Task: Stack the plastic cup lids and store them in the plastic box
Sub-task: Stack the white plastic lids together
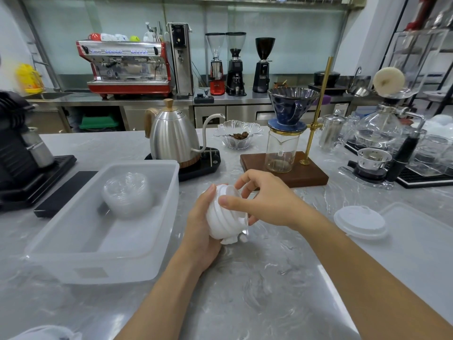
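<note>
L hand (201, 231) cups lid stack (225, 217), R hand (264, 202) atop

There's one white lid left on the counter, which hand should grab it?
Right, probably. The loose white lid lies to the right, nearer the right hand, which only pinches the top lid of the white lid stack. The left hand cradles that stack and sits beside the plastic box.

Bright, even; edges warped, blurry.

The stack of round plastic lids (226, 214) is white. The big plastic box (157, 231) is see-through white. The stone table (269, 278) is grey with swirls.
</note>
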Demonstrator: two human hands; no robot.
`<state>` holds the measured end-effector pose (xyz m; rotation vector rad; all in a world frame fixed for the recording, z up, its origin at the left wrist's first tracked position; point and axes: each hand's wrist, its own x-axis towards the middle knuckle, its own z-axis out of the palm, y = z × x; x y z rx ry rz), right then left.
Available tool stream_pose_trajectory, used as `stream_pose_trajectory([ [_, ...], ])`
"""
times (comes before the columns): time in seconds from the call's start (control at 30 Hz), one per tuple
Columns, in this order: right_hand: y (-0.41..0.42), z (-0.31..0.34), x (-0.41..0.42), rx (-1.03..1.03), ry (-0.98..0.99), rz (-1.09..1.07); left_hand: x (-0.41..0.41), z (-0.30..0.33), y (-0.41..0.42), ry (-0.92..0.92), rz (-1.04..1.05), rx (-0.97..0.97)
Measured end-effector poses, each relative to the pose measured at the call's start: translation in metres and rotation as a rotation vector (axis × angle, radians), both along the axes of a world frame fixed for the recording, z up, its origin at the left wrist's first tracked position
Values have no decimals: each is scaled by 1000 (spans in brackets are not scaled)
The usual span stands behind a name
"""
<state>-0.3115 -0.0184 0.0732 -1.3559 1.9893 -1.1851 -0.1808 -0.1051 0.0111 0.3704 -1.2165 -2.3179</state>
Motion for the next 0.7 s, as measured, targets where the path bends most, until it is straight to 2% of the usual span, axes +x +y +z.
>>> stream_pose_trajectory([
  [0.17, 2, -1, -1, 7, -11, 11, -1, 1, 1, 17, -6, 10],
  [0.33, 3, -1, 0, 28, 59, 60, -2, 0, 1, -2, -12, 9],
  [0.7, 5, -2, 1, 15, 1, 92, -2, 0, 0, 4, -8, -21],
])
